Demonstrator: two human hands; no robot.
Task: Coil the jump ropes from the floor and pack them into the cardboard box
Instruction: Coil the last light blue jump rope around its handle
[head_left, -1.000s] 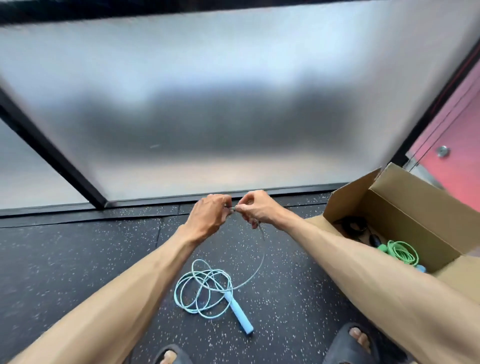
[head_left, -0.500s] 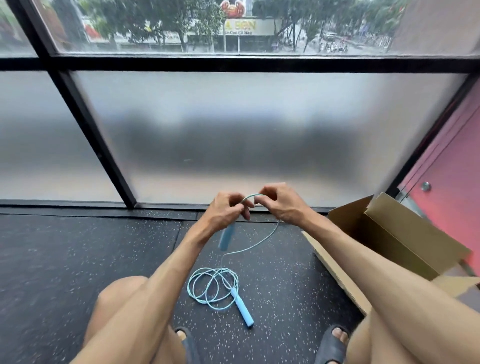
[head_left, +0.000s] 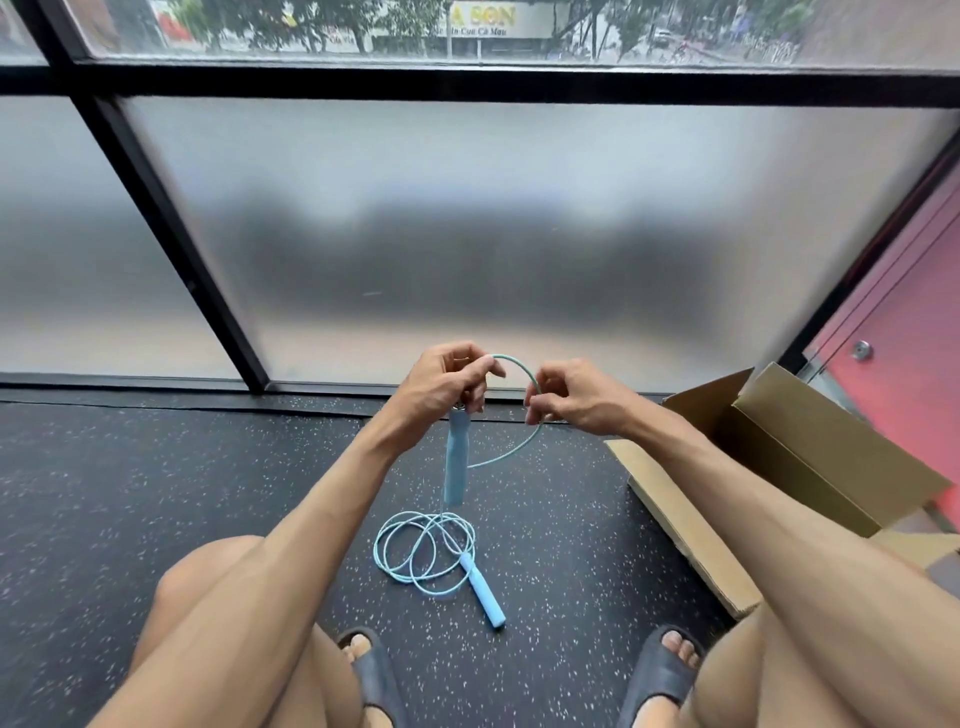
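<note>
One light-blue jump rope (head_left: 514, 360) in work, partly raised, partly on the floor (head_left: 156, 493). Hanging straight down from left hand (head_left: 447, 384): upper handle (head_left: 456, 460), metal-looking cap just under the fingers. Left hand: fingers curled, pinching the cord at the top of that handle. From there, cord arcing up and over to right hand (head_left: 571, 397), an open loop between the two hands. Right hand: thumb and fingertips pinching the cord, remaining fingers curled in. Below right hand, cord sweeping down and back left, passing behind the hanging handle. Thin strand dropping from there to loose coil (head_left: 415, 556) on the floor, several overlapping turns, between the knees. Flat on the floor, second handle (head_left: 483, 592), touching the coil's right edge, free end toward the near side. Both hands raised above the floor, near each other, not touching.

To the right, cardboard box (head_left: 810, 457) on the floor, flaps open, well apart from the coil; inside not visible from this angle. On both feet, dark slides (head_left: 660, 670), one at each side below the coil. Ahead, frosted window (head_left: 467, 234) with black frame; at far right, red wall (head_left: 904, 364).
</note>
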